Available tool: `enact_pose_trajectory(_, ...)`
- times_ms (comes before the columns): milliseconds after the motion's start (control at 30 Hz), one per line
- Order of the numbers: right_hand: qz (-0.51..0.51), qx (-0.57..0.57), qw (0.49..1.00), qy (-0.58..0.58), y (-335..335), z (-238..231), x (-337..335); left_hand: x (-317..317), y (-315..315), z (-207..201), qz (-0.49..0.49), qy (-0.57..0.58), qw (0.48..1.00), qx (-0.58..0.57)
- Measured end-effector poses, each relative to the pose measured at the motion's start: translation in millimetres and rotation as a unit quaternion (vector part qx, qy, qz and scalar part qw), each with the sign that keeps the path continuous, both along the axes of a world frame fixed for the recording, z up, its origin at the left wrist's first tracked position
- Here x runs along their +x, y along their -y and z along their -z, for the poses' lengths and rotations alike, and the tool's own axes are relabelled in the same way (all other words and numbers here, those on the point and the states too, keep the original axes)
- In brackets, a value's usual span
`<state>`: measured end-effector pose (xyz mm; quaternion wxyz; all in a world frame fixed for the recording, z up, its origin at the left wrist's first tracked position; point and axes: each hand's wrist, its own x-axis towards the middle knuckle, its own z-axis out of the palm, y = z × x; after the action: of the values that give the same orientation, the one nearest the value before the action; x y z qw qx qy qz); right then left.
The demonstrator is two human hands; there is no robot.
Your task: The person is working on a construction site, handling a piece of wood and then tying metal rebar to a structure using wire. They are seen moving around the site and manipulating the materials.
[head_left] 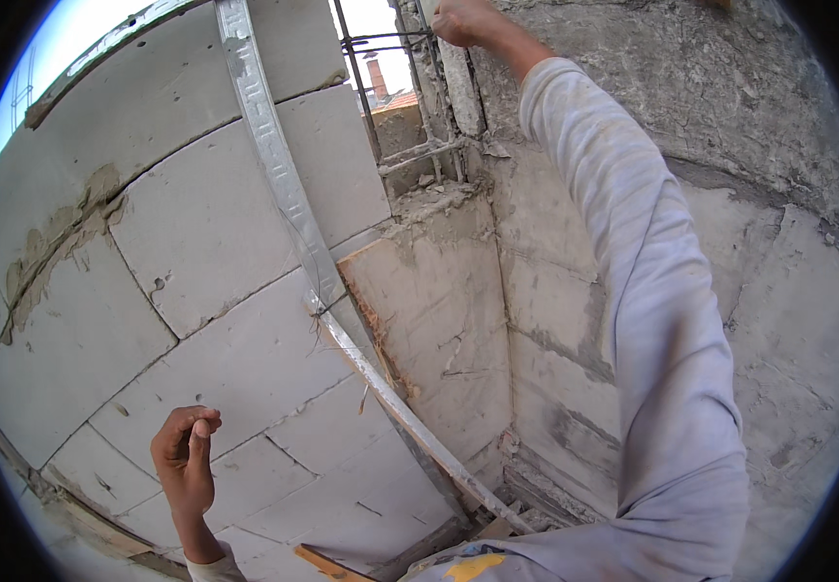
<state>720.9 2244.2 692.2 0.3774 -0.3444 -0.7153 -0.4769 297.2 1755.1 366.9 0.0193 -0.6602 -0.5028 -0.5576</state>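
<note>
My left hand [185,464] is raised in front of the white block wall [216,228], fingers curled and thumb pressed near their tips. Anything in that pinch is too small to make out. Up at the top edge, my right hand [465,23] is closed beside the steel rebar cage [373,92] in the column gap. What it grips, if anything, is hidden. A perforated metal strip [269,131] runs down the block wall. From its lower end, where thin wire [317,308] is tied, a narrow pale batten [410,417] slants down to the right.
Rough concrete [710,97] and a grey block wall [555,359] stand on the right. A cast column section [439,310] fills the corner below the rebar. Wooden boards [327,563] lie low down. Beyond the gap shows a brick chimney [377,78].
</note>
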Motion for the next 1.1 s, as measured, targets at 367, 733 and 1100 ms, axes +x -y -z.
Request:
enact_pose_trajectory(367, -0.139, -0.259, 0.945, -0.145, 113, 24, 6, 231, -213, -149, 0.030, -0.360, 0.913, 0.188)
enact_pose_trajectory(733, -0.045, -0.186, 0.981, 0.031, 57, 4, -12, 256, -470, -241, -0.266, -0.133, 0.951, -0.084)
enact_pose_trajectory(1100, 0.051, -0.250, 0.967, -0.018, 101, 16, -13, 261, -530, -260, -0.444, -0.157, 0.874, -0.120)
